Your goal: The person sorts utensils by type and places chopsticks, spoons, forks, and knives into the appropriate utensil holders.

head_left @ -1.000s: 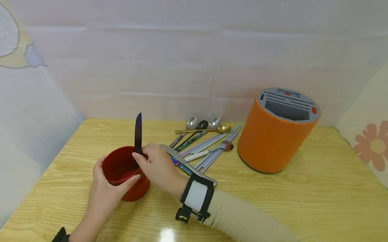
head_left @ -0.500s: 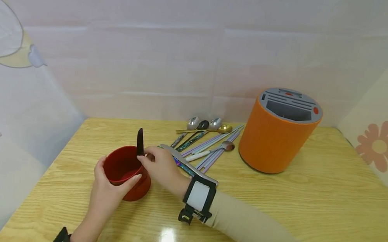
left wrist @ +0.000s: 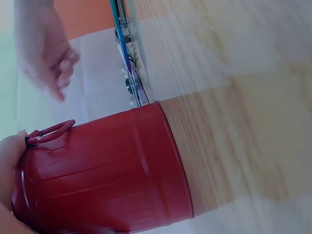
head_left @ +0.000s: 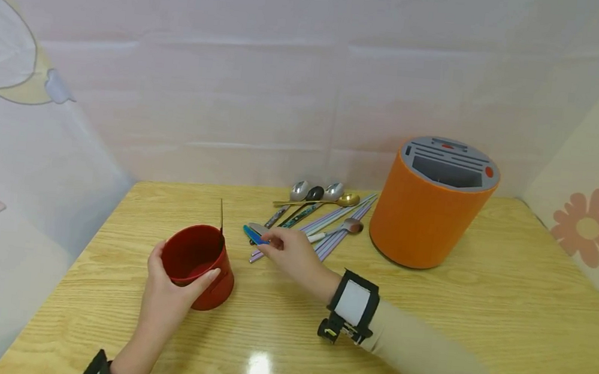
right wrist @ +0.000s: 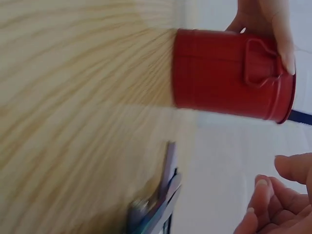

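My left hand grips a small red metal bucket by its rim, the thumb on the near side and the fingers round the left. The bucket stands upright on the table, with a wire handle on its side. A dark table knife stands in it, blade upward against the far right rim, seen nearly edge-on. My right hand hovers over the cutlery to the right, thumb and fingers apart with nothing between them in the right wrist view. Below it lie table knives, one with a blue tip.
Behind the right hand lie several spoons, among them a gold one and one with a white handle. Pastel chopsticks fan out beneath. An orange knife block with a grey slotted top stands at the back right, before a cloth backdrop.
My right hand has let go of the dark knife, which now leans in the bucket, and moved right over the cutlery. The left hand keeps its grip on the bucket.
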Available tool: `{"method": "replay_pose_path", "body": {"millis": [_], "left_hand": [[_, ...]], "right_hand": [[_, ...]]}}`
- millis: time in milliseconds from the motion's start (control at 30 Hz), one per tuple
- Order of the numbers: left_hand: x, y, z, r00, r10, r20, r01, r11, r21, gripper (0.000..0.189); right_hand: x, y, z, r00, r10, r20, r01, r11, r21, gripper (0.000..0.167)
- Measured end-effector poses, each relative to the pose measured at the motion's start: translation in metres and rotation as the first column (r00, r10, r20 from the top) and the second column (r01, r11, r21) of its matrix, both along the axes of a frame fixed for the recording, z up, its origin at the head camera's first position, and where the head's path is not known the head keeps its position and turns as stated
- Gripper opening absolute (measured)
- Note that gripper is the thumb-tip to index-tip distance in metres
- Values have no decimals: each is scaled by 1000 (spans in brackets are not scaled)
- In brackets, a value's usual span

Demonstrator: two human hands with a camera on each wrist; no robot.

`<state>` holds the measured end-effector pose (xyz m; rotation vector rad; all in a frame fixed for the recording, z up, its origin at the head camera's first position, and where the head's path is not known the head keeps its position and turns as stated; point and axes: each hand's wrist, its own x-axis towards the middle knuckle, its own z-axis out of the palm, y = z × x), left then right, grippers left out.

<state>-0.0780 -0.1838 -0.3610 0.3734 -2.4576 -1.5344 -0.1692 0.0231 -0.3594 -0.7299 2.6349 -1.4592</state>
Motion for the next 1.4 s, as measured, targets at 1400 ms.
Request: {"method": "replay_pose_path", "body": {"millis": [1400], "left_hand": [[0, -1, -2, 1000, -20, -9, 20, 1000, 10, 109]], "right_hand": [[-30, 37, -19, 970, -114, 213, -8, 865, 502, 24]]}}
